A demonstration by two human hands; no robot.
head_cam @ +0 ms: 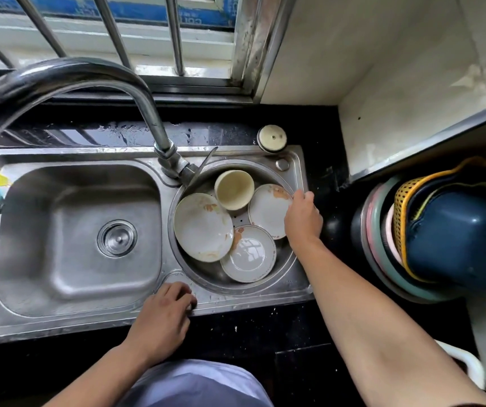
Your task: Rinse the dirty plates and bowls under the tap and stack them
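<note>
Black speckled stone counter (265,324) fronts the double stainless steel sink (68,318), where the person's left hand (163,311) rests curled and empty on the near rim. Beyond it, the right hand (302,218) pinches the edge of a sauce-stained white plate (266,211) in the small round basin (285,268), beside two more smeared white plates (202,227) and a tipped cream bowl (233,190). Farther back, the curved steel tap (89,74) runs dry over the big basin, so nothing looks rinsed or stacked yet.

White orange-stained plates (203,227), cream cup (233,190), navy tub (459,245)
</note>
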